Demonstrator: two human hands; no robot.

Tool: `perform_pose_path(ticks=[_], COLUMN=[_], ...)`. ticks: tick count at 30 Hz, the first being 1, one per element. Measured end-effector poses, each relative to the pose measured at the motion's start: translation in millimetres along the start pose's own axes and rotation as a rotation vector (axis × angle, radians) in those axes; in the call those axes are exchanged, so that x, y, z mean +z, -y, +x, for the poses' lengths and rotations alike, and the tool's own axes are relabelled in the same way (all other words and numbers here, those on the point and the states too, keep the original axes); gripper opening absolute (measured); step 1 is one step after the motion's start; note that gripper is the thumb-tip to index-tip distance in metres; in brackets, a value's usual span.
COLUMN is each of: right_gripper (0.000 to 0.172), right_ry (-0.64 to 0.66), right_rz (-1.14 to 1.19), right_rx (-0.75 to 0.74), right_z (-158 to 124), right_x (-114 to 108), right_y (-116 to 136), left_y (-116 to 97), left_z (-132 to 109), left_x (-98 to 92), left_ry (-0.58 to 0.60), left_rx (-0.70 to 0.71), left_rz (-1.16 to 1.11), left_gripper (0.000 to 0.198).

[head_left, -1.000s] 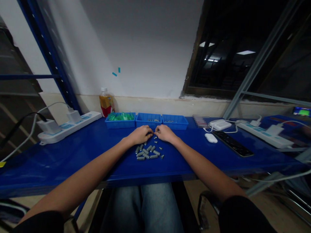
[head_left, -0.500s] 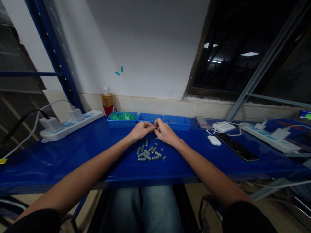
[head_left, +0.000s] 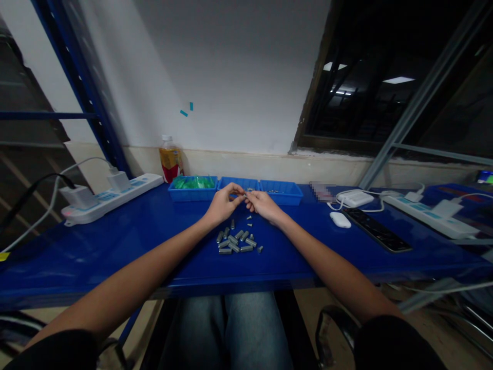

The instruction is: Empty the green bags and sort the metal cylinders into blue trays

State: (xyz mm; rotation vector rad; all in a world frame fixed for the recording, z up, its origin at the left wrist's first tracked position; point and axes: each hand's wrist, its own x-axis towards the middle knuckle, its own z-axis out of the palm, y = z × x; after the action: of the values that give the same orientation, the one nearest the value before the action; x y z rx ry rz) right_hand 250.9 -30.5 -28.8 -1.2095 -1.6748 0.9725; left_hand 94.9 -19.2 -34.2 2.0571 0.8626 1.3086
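Note:
My left hand [head_left: 224,204] and my right hand [head_left: 265,205] meet over the table, just before the middle blue bin. The left thumb and forefinger are pinched together in a ring. Against them press the right thumb and fingers, curled. A tiny metallic glint shows at the fingertips, too small to name. Nearer to me lies a loose cluster of grey metal cylinders [head_left: 233,240], like threaded spacers. Beside it, on the right, lie several small screws [head_left: 260,249]. The middle blue bin [head_left: 239,182] is partly hidden by my hands.
A left blue bin [head_left: 192,195] holds green plastic packets; the right blue bin [head_left: 283,198] holds small metal parts. A drink bottle [head_left: 171,159] stands behind. Power strips [head_left: 115,199] lie at both sides. On the right are a white case [head_left: 340,220] and a dark phone [head_left: 379,230].
My right hand has turned, its fingers now pointing more to the left and curled under. The left fingers have arched up into a ring. One small screw appears nearer the cylinders.

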Motion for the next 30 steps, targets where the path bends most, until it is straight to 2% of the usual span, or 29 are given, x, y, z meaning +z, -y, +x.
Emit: perform_pose_path(ticks=[2,5,7,9,12,16,19,21,23,26,30], right_gripper=[0.028,0.025,0.019,0.014,0.011,0.016,0.019,0.026,0.035,0.044,0.044], right_ry=[-0.066,-0.271,-0.421,-0.520,-0.555,-0.524,-0.467,-0.351,-0.200,-0.045,-0.027], right_rz=[-0.110,-0.314,-0.454,-0.605,-0.819,-0.929,-0.859,-0.719,-0.506,-0.143,0.194], right_rx=[-0.059,-0.207,-0.257,-0.241,-0.159,-0.111,-0.206,-0.267,-0.267,-0.163,-0.040], right_z=[0,3,7,9,11,8,4,2,1,-1,-2], right_x=[-4,-21,-38,-55,-71,-68,-54,-40,-24,-3,9], right_y=[1,-1,-7,-15,-26,-26,-15,-8,-4,-2,0], left_y=[0,2,3,3,4,4,1,-2,-5,-9,-12], left_z=[-2,-5,-7,-8,-8,-5,-2,0,2,2,0], left_x=[2.0,5.8,8.0,9.3,9.3,5.0,-1.1,-5.0,-6.9,-4.9,0.8], left_ry=[0.041,0.160,0.281,0.405,0.502,0.476,0.321,0.177,0.068,0.004,-0.010], left_rx=[-0.010,-0.002,0.076,0.164,0.204,0.083,-0.031,-0.025,0.011,0.033,0.036], left_rz=[0.118,0.301,0.420,0.507,0.565,0.515,0.416,0.380,0.327,0.174,0.028], left_gripper=[0.020,0.025,0.024,0.024,0.020,0.011,0.011,0.012,0.014,0.016,0.016])
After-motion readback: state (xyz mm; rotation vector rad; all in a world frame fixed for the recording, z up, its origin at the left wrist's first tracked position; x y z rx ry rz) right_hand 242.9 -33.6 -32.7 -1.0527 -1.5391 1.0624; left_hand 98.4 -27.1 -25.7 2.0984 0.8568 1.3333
